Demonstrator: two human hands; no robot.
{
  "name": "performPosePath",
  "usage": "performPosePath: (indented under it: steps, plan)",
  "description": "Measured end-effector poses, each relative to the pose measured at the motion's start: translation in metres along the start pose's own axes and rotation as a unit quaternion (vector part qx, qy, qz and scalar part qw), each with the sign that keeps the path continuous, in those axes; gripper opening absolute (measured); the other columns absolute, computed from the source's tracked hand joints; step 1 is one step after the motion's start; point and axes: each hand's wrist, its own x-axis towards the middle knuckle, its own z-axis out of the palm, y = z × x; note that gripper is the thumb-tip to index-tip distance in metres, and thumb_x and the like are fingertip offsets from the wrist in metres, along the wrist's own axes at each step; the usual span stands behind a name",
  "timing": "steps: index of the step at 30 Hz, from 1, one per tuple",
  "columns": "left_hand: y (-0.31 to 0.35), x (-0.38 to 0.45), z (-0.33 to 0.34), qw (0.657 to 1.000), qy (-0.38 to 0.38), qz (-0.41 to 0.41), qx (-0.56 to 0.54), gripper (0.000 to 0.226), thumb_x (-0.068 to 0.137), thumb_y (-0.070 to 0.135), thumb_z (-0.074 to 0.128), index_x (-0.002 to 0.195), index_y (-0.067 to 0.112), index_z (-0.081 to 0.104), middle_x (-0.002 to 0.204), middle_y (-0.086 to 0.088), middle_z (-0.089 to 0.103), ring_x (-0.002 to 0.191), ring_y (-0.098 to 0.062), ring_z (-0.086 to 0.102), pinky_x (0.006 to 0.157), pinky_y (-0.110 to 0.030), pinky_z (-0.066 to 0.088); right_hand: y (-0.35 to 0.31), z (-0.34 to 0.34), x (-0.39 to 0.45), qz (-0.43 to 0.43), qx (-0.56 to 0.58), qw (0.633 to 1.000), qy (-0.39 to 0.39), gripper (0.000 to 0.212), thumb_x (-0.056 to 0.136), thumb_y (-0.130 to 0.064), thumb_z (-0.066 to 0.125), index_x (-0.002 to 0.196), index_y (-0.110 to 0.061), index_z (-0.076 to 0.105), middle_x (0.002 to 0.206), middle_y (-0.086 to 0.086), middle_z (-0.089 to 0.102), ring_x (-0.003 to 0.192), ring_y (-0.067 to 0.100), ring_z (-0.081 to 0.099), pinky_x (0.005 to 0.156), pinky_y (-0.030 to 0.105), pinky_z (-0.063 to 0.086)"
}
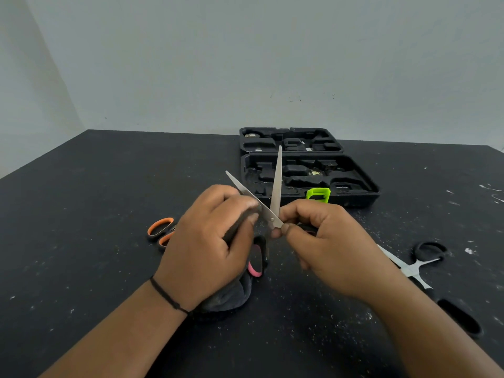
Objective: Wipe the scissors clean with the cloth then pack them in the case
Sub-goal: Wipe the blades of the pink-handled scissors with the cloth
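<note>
Scissors with pink-and-black handles (276,184) are held up above the table with their blades spread apart, tips pointing away from me. My right hand (324,241) grips them at one handle, close to the pivot. My left hand (210,244) holds a dark grey cloth (226,298) and presses it against the left blade. The cloth hangs down under that hand onto the table. Behind the blades an open black case (308,165) with a green latch lies flat, its moulded recesses showing.
Orange-handled scissors (161,230) lie on the black table (81,214) to the left, partly hidden by my left hand. Black-handled scissors (428,257) lie spread open to the right. White specks dot the table. A pale wall stands behind.
</note>
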Motion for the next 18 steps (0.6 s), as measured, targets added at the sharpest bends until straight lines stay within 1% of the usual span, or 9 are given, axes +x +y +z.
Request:
performPosePath:
  steps: [2,5,7,8,11,13,15,16,18]
  plan:
    - [0.0026,-0.0016,0.0009,1.0,-0.019,0.021,-0.003,0.014,0.085,0.009,0.062,0.095,0.006,0.07,0.091,-0.003,0.062,0.083,-0.01,0.056,0.076,-0.016,0.044,0.0,0.0002,-0.0001,-0.002,-0.002,1.0,0.002,0.016,0.089,-0.017,0.056,0.078,-0.024,0.066,0.052,-0.008,0.054,0.047,0.007,0.043,0.046,0.022,0.038]
    - [0.0023,-0.0014,-0.0003,0.999,0.022,0.011,0.021,0.01,0.084,0.009,0.066,0.093,0.006,0.071,0.088,-0.003,0.066,0.083,-0.012,0.059,0.077,-0.017,0.045,-0.0007,-0.0019,-0.0009,0.0,0.02,1.0,-0.002,0.017,0.09,-0.014,0.055,0.079,-0.023,0.066,0.054,-0.004,0.055,0.047,0.009,0.043,0.045,0.023,0.038]
    - [0.0015,-0.0003,-0.0027,0.999,0.047,-0.009,0.025,0.01,0.085,0.01,0.065,0.092,0.005,0.071,0.086,-0.003,0.068,0.082,-0.013,0.061,0.078,-0.019,0.046,-0.0014,-0.0029,-0.0013,-0.002,0.027,1.0,-0.004,0.016,0.09,-0.014,0.055,0.08,-0.021,0.066,0.052,-0.006,0.052,0.046,0.008,0.043,0.044,0.022,0.038]
    - [0.0018,-0.0002,-0.0031,0.999,0.047,-0.009,0.021,0.01,0.086,0.011,0.065,0.092,0.005,0.072,0.086,-0.003,0.068,0.082,-0.013,0.061,0.078,-0.019,0.046,-0.0012,-0.0026,-0.0011,-0.004,0.027,1.0,-0.003,0.016,0.09,-0.014,0.055,0.08,-0.021,0.066,0.052,-0.007,0.052,0.046,0.007,0.043,0.044,0.022,0.038]
    - [0.0062,-0.0022,-0.0004,1.0,0.009,0.015,0.012,0.012,0.088,0.013,0.062,0.091,0.006,0.071,0.087,-0.003,0.067,0.082,-0.009,0.058,0.077,-0.014,0.044,-0.0008,-0.0013,-0.0008,-0.01,0.009,1.0,-0.001,0.016,0.09,-0.015,0.055,0.079,-0.022,0.065,0.048,-0.013,0.051,0.045,0.003,0.041,0.044,0.018,0.037]
    - [0.0051,-0.0014,0.0005,1.0,0.015,0.001,0.02,0.012,0.089,0.013,0.061,0.092,0.006,0.071,0.087,-0.003,0.065,0.081,-0.009,0.057,0.075,-0.013,0.043,-0.0019,-0.0018,-0.0016,-0.005,0.008,1.0,-0.007,0.017,0.09,-0.016,0.055,0.079,-0.023,0.065,0.047,-0.013,0.05,0.045,0.003,0.041,0.044,0.018,0.037]
    - [0.0,0.0009,-0.0013,0.998,0.046,-0.032,0.031,0.01,0.087,0.01,0.062,0.091,0.006,0.071,0.085,-0.004,0.065,0.08,-0.011,0.057,0.076,-0.014,0.043,-0.0031,-0.0028,-0.0025,0.005,0.01,1.0,-0.016,0.017,0.091,-0.014,0.054,0.081,-0.022,0.066,0.049,-0.009,0.053,0.044,0.006,0.043,0.043,0.019,0.038]
    - [-0.002,0.0016,-0.0023,0.997,0.056,-0.04,0.033,0.01,0.086,0.009,0.062,0.09,0.005,0.071,0.085,-0.004,0.066,0.08,-0.012,0.057,0.076,-0.014,0.043,-0.0031,-0.0027,-0.0025,0.008,0.009,1.0,-0.02,0.017,0.091,-0.014,0.054,0.082,-0.021,0.066,0.054,-0.005,0.057,0.045,0.007,0.044,0.043,0.02,0.039]
    - [-0.0019,0.0006,-0.0026,0.998,0.047,-0.028,0.026,0.011,0.087,0.009,0.062,0.09,0.005,0.072,0.084,-0.004,0.065,0.079,-0.012,0.057,0.075,-0.015,0.044,-0.0025,-0.0013,-0.0024,0.007,0.001,1.0,-0.019,0.017,0.091,-0.014,0.054,0.082,-0.022,0.066,0.059,-0.004,0.06,0.046,0.006,0.045,0.044,0.02,0.04]
